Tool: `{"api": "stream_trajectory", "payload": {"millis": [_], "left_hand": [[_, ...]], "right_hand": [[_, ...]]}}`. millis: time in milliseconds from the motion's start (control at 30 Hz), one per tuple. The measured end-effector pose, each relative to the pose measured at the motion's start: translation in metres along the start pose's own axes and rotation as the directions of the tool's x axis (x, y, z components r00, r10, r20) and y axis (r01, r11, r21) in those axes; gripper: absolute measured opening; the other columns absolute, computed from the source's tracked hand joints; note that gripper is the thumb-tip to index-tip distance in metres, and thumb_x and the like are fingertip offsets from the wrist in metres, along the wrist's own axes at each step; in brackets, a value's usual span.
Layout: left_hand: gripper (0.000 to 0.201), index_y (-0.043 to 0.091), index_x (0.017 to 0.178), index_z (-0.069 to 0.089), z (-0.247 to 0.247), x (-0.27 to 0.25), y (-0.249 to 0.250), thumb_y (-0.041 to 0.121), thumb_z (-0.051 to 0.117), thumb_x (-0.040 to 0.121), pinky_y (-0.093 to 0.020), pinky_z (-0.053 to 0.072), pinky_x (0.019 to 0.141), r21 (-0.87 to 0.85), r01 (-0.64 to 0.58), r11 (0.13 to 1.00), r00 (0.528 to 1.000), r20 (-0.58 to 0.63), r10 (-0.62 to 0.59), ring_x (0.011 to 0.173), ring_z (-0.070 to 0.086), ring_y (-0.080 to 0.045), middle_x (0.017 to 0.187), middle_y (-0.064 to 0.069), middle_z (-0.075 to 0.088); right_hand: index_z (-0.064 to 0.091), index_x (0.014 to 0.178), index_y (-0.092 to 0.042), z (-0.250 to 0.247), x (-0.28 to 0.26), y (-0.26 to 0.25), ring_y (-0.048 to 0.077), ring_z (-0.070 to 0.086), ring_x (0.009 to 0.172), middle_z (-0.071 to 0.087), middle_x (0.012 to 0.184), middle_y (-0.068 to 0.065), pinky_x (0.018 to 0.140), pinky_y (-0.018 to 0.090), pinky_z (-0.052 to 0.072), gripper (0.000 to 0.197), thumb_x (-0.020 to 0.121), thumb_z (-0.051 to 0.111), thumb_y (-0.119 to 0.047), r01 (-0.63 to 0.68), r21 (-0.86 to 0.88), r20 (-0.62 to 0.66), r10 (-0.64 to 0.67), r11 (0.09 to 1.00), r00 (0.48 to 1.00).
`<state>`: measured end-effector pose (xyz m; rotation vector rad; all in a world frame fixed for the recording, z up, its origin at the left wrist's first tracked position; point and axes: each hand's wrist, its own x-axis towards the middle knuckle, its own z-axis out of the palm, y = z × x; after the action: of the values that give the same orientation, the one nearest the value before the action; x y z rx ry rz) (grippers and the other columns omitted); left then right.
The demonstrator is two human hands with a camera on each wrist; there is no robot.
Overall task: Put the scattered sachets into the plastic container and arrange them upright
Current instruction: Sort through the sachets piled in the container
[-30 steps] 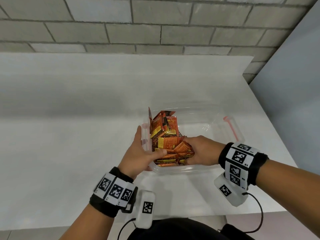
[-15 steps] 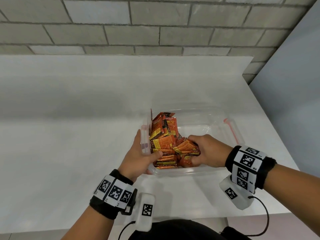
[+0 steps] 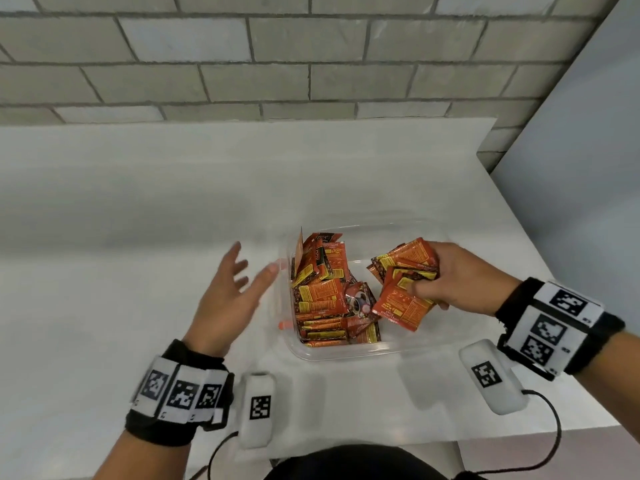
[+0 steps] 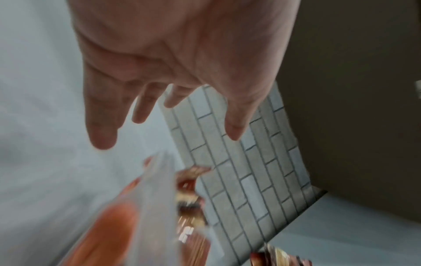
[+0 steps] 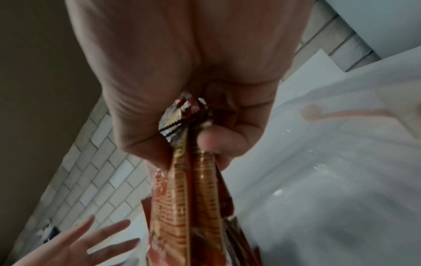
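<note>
White worktop [image 3: 138,271], smooth and pale, running back to a low upstand and then a wall of grey brick [image 3: 311,64] laid in staggered courses, with a plain flat panel [image 3: 588,168] closing the room on the right. Near the front right corner of that surface sits the clear plastic container [image 3: 346,355], and the person's right hand [image 3: 460,282] is over its right half, fingers and thumb clamped round a fanned bunch of orange-red sachets [image 3: 401,289], held above the container floor. The right wrist view shows that bunch [image 5: 189,198] edge-on, squeezed between thumb and fingers. More loose sachets in the container [image 3: 325,296] fill its left half, some leaning up against the left wall, others lying flat in a heap. The left hand [image 3: 228,299] hovers just outside the container's left wall, fingers spread and straight, gripping nothing, as its own wrist view confirms [image 4: 173,59].
</note>
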<state>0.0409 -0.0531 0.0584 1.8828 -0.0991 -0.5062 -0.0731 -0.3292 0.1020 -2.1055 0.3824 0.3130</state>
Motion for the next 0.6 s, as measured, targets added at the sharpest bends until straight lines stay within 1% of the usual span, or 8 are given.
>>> {"api": "stream_trajectory", "payload": {"millis": [100,200,233,333,400,467,533,600], "left_hand": [[0.077,0.033,0.143,0.036,-0.004,-0.005,0.030,0.059,0.061,0.076,-0.033,0.043,0.103,0.121,-0.247,0.961,0.958,-0.120,0.262,0.129,0.043,-0.009,0.144,0.008,0.043],[0.053,0.039,0.131,0.042,0.013,-0.025,0.073,0.052,0.062,0.084,-0.015,0.044,0.097,0.150,-0.608,0.780,0.775,-0.104,0.624,0.125,0.044,0.005,0.134,0.017,0.050],[0.053,0.042,0.129,0.041,0.022,-0.029,0.083,0.052,0.060,0.081,-0.014,0.045,0.095,0.104,-0.652,0.751,0.752,-0.037,0.658,0.124,0.046,0.005,0.132,0.019,0.052],[0.078,0.045,0.134,0.037,0.054,-0.024,0.098,0.066,0.065,0.065,-0.026,0.049,0.097,-0.073,-0.487,0.870,0.829,0.274,0.487,0.121,0.054,-0.003,0.129,0.015,0.056],[0.093,0.036,0.141,0.036,0.074,-0.017,0.098,0.065,0.072,0.060,-0.039,0.050,0.099,-0.117,-0.310,0.944,0.820,0.469,0.327,0.116,0.059,-0.010,0.129,0.008,0.059],[0.078,0.028,0.135,0.045,0.090,-0.014,0.096,0.048,0.078,0.068,-0.044,0.054,0.091,-0.221,-0.140,0.965,0.774,0.583,0.246,0.110,0.064,-0.019,0.122,0.002,0.064],[0.049,0.026,0.124,0.053,0.101,-0.014,0.093,0.030,0.069,0.079,-0.044,0.057,0.080,-0.292,0.001,0.956,0.746,0.637,0.194,0.105,0.066,-0.027,0.115,-0.003,0.067],[0.040,0.022,0.120,0.056,0.109,-0.013,0.090,0.023,0.063,0.080,-0.051,0.057,0.080,-0.347,0.100,0.932,0.738,0.654,0.164,0.104,0.065,-0.033,0.112,-0.010,0.068]], "right_hand": [[0.059,0.093,-0.022,-0.012,-0.005,-0.014,0.000,0.054,0.048,0.063,0.065,-0.008,0.046,0.021,0.043,0.023,0.083,0.065,-0.002,0.049,0.022,0.029,-0.050,0.999,0.998],[0.061,0.091,-0.022,-0.024,-0.008,-0.033,0.004,0.056,0.054,0.065,0.067,-0.008,0.048,0.025,0.044,0.024,0.082,0.066,0.000,0.131,0.018,0.098,-0.132,0.991,0.986],[0.061,0.091,-0.023,-0.028,-0.009,-0.039,0.005,0.057,0.057,0.066,0.069,-0.008,0.049,0.026,0.044,0.025,0.082,0.066,0.000,0.155,0.009,0.124,-0.155,0.988,0.980],[0.061,0.093,-0.025,-0.036,-0.012,-0.056,0.006,0.060,0.064,0.068,0.076,-0.007,0.054,0.024,0.047,0.030,0.081,0.066,0.002,0.226,0.000,0.186,-0.222,0.974,0.957],[0.063,0.097,-0.024,-0.041,-0.015,-0.062,0.006,0.065,0.072,0.071,0.082,-0.006,0.064,0.021,0.052,0.034,0.080,0.065,0.006,0.253,0.028,0.209,-0.253,0.967,0.944],[0.066,0.103,-0.020,-0.046,-0.015,-0.062,0.010,0.067,0.080,0.072,0.089,-0.001,0.075,0.026,0.055,0.036,0.079,0.066,0.007,0.277,0.005,0.209,-0.272,0.961,0.939],[0.066,0.105,-0.015,-0.050,-0.012,-0.056,0.013,0.068,0.083,0.072,0.092,0.001,0.078,0.029,0.055,0.032,0.078,0.068,0.003,0.282,-0.037,0.189,-0.270,0.959,0.944],[0.066,0.104,-0.012,-0.053,-0.007,-0.047,0.016,0.069,0.086,0.072,0.094,0.003,0.080,0.030,0.056,0.028,0.079,0.069,0.001,0.274,-0.028,0.147,-0.267,0.961,0.952]]}}
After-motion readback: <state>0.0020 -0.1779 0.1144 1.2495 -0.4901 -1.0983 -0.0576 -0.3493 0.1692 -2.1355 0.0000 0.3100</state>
